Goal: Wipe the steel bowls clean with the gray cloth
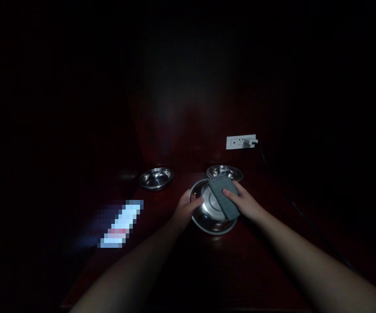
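While my left hand (185,208) grips the near-round metal bowl (210,213) by its left rim, thumb over the edge and pointing inward, my right hand (245,203) holds a folded grey-green cloth (227,209) against the bowl's right side. My right thumb lies on top of the cloth, with the other fingers mostly hidden behind it, so both hands are closed around something. The bowl sits between my hands, its open side facing up toward me, over the dark red tabletop (162,206); in this poor light I cannot tell whether its base touches the wood. Just beyond it, partly covered by the cloth, lies a shiny metal dish (224,169), and well to the left rests a second metal dish (156,178). Nearer me on the left glows a blurred, bright rectangle (122,224). Past the bowl, a white wall socket (233,142) holds a plug (250,141).
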### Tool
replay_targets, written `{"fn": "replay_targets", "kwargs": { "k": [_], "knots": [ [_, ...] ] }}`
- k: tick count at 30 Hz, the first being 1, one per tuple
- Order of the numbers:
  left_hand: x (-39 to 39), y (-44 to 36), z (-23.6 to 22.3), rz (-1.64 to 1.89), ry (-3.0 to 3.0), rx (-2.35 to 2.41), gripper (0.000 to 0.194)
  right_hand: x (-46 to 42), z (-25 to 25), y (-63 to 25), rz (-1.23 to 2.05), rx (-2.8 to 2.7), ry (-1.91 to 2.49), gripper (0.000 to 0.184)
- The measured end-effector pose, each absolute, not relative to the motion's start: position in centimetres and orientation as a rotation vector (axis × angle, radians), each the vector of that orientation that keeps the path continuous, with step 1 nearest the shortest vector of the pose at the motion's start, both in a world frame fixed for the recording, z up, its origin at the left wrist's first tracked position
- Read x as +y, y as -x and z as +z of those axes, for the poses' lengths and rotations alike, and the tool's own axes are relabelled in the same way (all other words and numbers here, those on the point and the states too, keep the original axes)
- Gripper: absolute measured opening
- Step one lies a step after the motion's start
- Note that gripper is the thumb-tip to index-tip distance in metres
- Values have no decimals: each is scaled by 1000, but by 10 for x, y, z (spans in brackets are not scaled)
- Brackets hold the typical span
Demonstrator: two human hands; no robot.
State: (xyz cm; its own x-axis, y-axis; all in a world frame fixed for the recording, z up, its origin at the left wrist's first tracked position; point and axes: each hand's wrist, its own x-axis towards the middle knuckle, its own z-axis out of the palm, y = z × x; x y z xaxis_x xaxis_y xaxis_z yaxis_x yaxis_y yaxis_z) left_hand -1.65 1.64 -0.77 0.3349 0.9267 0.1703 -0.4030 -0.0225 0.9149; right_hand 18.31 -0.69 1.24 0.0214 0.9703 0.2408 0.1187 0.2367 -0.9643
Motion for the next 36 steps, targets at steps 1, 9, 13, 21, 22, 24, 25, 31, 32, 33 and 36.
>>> {"fn": "replay_targets", "kwargs": {
  "k": [1, 9, 13, 21, 22, 24, 25, 31, 32, 33, 36],
  "knots": [
    [16, 16, -7, 1166, -1130, 597, 44, -7, 12, -183, 953, -1368, 1116, 49],
    [12, 16, -3, 1173, -1132, 612, 44, -5, 13, -184, 942, -1353, 1090, 53],
    [11, 15, -2, 1166, -1120, 590, 45, -4, 13, -185, 928, -1338, 1125, 54],
    [11, 15, -1, 1172, -1125, 614, 44, -4, 14, -185, 901, -1332, 1156, 49],
    [11, 15, -1, 1171, -1125, 613, 44, -4, 14, -185, 909, -1333, 1153, 49],
    [11, 15, -1, 1166, -1122, 607, 44, -4, 14, -185, 928, -1335, 1154, 49],
    [11, 14, -1, 1163, -1119, 604, 44, -5, 13, -185, 936, -1343, 1157, 50],
    [11, 14, -3, 1150, -1099, 577, 42, -5, 7, -188, 973, -1478, 1096, 53],
    [11, 14, -3, 1154, -1098, 576, 42, -4, 6, -188, 975, -1496, 1078, 54],
    [11, 14, -3, 1156, -1097, 576, 42, -4, 5, -189, 975, -1510, 1064, 56],
    [10, 13, -2, 1152, -1100, 567, 41, -4, 3, -190, 986, -1538, 1039, 63]
  ]
}}
